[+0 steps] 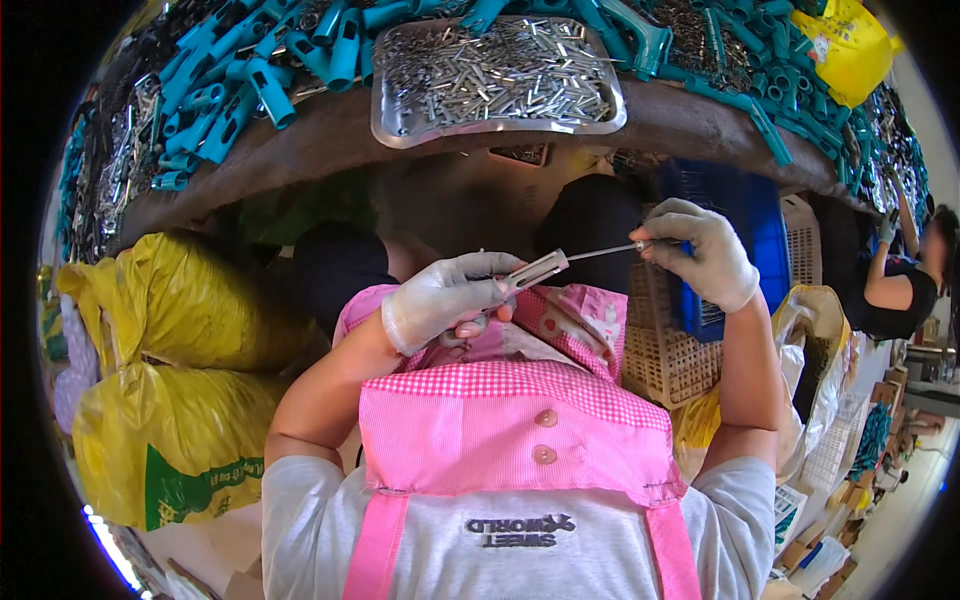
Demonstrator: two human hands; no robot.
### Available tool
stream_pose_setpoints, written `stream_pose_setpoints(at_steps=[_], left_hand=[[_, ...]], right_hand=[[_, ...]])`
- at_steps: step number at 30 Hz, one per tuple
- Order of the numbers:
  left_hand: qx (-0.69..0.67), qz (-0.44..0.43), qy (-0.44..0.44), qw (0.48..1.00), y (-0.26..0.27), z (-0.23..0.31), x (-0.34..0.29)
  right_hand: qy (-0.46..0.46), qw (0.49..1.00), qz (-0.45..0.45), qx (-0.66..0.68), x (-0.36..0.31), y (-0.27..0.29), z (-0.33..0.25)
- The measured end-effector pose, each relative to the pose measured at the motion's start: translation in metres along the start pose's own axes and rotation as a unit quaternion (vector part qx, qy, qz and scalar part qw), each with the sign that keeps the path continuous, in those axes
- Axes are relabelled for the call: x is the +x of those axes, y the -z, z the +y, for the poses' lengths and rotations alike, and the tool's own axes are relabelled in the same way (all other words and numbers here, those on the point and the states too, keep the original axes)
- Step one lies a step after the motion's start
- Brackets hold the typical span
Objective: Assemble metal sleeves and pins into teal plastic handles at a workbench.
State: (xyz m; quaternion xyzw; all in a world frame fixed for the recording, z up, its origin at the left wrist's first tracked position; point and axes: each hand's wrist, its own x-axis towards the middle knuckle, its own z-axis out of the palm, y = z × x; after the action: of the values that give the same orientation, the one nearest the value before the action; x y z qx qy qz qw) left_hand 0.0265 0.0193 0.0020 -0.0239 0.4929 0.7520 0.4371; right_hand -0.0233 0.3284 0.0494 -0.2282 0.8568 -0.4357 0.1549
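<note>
My left hand (pixel 440 298), in a pale glove with bare fingertips, is closed around a grey slotted metal tool body (pixel 537 272) above my lap. From the body's open end a thin metal rod (pixel 600 252) sticks out to the right. The fingers of my right hand (pixel 708 258), gloved the same way, pinch the rod's far end, where a small knob or piece shows. Most of the tool's lower part is hidden behind my left fingers. Beneath both hands lies a pink checked apron (pixel 515 410).
A metal tray (pixel 390 125) of small silver pins stands on the brown-edged bench (pixel 690 125). Teal tool bodies (pixel 270 90) are heaped around it. Yellow sacks (pixel 170 420) lie left; a blue crate (pixel 765 250) and beige crate (pixel 665 350) stand right. Another person (pixel 900 285) sits far right.
</note>
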Motion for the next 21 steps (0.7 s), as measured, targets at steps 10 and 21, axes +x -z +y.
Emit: stream_pose_setpoints(at_steps=[10, 21], left_hand=[[0.016, -0.054, 0.043, 0.997, 0.024, -0.014, -0.001], [-0.054, -0.112, 0.074, 0.990, 0.027, -0.021, 0.004]], right_hand=[[0.041, 0.994, -0.096, -0.019, 0.021, -0.035, -0.021], [-0.068, 0.988, -0.089, 0.103, 0.010, -0.040, -0.019]])
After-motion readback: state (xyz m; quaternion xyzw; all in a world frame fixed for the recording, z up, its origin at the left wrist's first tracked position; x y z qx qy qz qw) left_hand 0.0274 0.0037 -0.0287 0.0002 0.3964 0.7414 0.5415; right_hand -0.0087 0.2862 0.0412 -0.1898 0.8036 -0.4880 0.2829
